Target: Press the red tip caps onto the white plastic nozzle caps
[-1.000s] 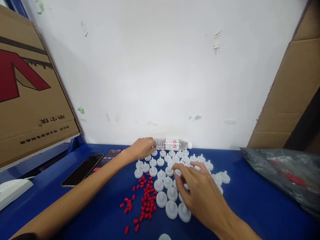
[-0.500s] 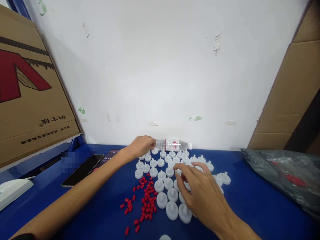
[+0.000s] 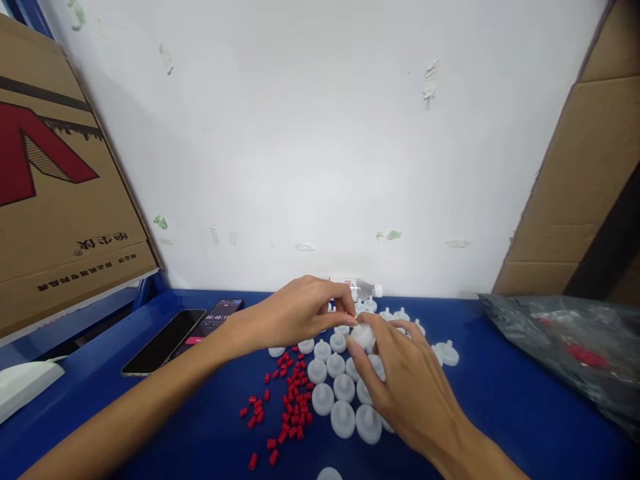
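Observation:
My right hand grips a white plastic disc between thumb and fingers, lifted over the group of others. My left hand meets it from the left, thumb and fingertips pinched at the disc's upper edge. Whatever the left fingertips hold, if anything, is hidden. Beneath both hands stand several translucent white discs with short stems, mostly stem up. Small red caps lie loose in a patch to their left.
A clear bottle lies along the wall, partly behind my left hand. Two phones rest at left, near a white device. A grey plastic bag is at right. Cardboard stands at the left side.
My left hand has moved right and nearer, from beside the bottle to my right hand. A white disc now shows raised in my right fingers.

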### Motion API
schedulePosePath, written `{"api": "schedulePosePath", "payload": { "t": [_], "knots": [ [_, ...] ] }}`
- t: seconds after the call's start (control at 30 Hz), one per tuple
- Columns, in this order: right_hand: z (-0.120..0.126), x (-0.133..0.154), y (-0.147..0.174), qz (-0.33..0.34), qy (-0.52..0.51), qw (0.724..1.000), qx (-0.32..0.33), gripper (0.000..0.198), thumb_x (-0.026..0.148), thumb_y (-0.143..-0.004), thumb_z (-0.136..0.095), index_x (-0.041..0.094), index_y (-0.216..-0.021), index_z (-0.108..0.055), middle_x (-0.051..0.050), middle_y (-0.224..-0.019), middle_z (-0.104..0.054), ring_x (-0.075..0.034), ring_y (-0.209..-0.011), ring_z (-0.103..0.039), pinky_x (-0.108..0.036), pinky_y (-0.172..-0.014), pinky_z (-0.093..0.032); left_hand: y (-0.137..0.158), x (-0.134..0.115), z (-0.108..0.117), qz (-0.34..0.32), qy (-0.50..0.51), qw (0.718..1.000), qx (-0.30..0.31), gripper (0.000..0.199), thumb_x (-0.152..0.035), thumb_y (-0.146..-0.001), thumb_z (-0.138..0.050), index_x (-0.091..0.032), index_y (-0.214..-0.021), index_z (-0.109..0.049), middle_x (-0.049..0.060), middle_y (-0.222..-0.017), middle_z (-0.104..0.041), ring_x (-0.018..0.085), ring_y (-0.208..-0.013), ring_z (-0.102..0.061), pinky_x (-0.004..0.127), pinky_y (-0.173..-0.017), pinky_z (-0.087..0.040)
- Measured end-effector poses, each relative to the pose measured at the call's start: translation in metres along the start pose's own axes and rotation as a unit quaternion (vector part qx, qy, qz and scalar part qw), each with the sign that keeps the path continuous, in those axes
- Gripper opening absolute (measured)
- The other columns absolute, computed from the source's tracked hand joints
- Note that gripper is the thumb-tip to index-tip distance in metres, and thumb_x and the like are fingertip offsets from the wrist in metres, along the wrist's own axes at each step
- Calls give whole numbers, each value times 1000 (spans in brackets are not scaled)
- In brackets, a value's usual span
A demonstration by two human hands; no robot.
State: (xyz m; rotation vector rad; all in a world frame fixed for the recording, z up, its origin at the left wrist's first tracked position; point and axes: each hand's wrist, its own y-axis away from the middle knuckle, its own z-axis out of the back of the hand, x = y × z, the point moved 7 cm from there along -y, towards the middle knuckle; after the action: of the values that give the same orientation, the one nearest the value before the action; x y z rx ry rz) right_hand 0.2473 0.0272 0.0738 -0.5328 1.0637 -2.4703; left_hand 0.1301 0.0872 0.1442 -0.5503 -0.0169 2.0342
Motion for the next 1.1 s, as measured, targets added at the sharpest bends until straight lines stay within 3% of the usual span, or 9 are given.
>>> {"api": "schedulePosePath", "payload": {
  "t": [0.2, 0.37, 0.5, 0.6, 0.77, 0.83, 0.93, 1.0, 1.1],
  "knots": [
    [1, 4, -1, 26, -20, 999, 5, 12, 30, -107, -45, 23, -102, -53, 0, -80, -68, -21, -72, -64, -39, -81, -44, 1, -1, -14, -1, -37, 999, 27, 22, -43, -105, -56, -22, -109, -62, -3, -74, -67, 12, -62, -54, 25, -60, -36],
    [-1, 6, 1, 41, -25, 999, 9, 9, 29, -106, -46, 24, -100, -51, -1, -84, -68, -23, -79, -64, -39, -82, -44, 1, -5, -18, -14, -54, 996, 69, 31, -38, -106, -51, -20, -81, -54, -3, -67, -56, 12, -60, -46, 28, -59, -32],
    [4, 12, -1, 55, -49, 997, 7, 8, 27, -105, -49, 25, -98, -52, 0, -84, -67, -23, -82, -63, -37, -82, -43, 1, -5, -22, -20, 106, 987, 120, 41, -37, -107, -45, -19, -70, -48, -3, -64, -49, 11, -58, -44, 28, -60, -35],
    [10, 19, -4, 61, -59, 996, 1, 10, 25, -106, -47, 24, -100, -55, 0, -85, -69, -21, -79, -64, -37, -84, -43, 0, 1, -26, 10, 259, 955, 146, 46, -46, -105, -48, -19, -67, -49, -2, -65, -51, 12, -60, -46, 28, -60, -38],
    [21, 26, -7, 133, 73, 987, -57, 16, 25, -106, -50, 17, -116, -60, -7, -94, -74, -22, -83, -68, -43, -94, -40, -2, 17, -13, 45, 397, 910, 114, 47, -50, -100, -47, -23, -64, -34, -3, -55, -44, 11, -48, -33, 30, -50, -26],
    [21, 19, -7, 126, 94, 986, -61, 19, 25, -106, -52, 15, -118, -61, -8, -97, -75, -22, -85, -69, -43, -95, -40, 0, 24, -2, 49, 346, 932, 92, 46, -48, -101, -43, -23, -64, -32, -2, -56, -46, 11, -48, -33, 30, -49, -25],
    [17, 8, -7, 96, 75, 991, -55, 20, 27, -106, -51, 14, -117, -62, -8, -99, -75, -23, -85, -68, -42, -94, -40, 9, 40, 5, 98, 77, 985, 118, 38, -39, -98, -49, -20, -65, -44, -2, -61, -51, 12, -54, -40, 29, -53, -28],
    [12, 5, -5, 82, 55, 994, -45, 20, 28, -106, -50, 15, -117, -62, -8, -101, -75, -23, -87, -68, -42, -95, -40, 17, 54, 4, 145, -98, 972, 155, 25, -32, -92, -58, -20, -71, -55, -1, -66, -58, 13, -57, -47, 28, -54, -30],
    [6, 6, -3, 71, 33, 997, -26, 18, 28, -105, -51, 17, -115, -62, -7, -100, -74, -23, -86, -67, -42, -95, -40, 27, 67, -9, 184, -165, 943, 225, 4, -26, -85, -66, -24, -83, -68, -1, -76, -70, 15, -63, -58, 26, -54, -35]
  ]
}}
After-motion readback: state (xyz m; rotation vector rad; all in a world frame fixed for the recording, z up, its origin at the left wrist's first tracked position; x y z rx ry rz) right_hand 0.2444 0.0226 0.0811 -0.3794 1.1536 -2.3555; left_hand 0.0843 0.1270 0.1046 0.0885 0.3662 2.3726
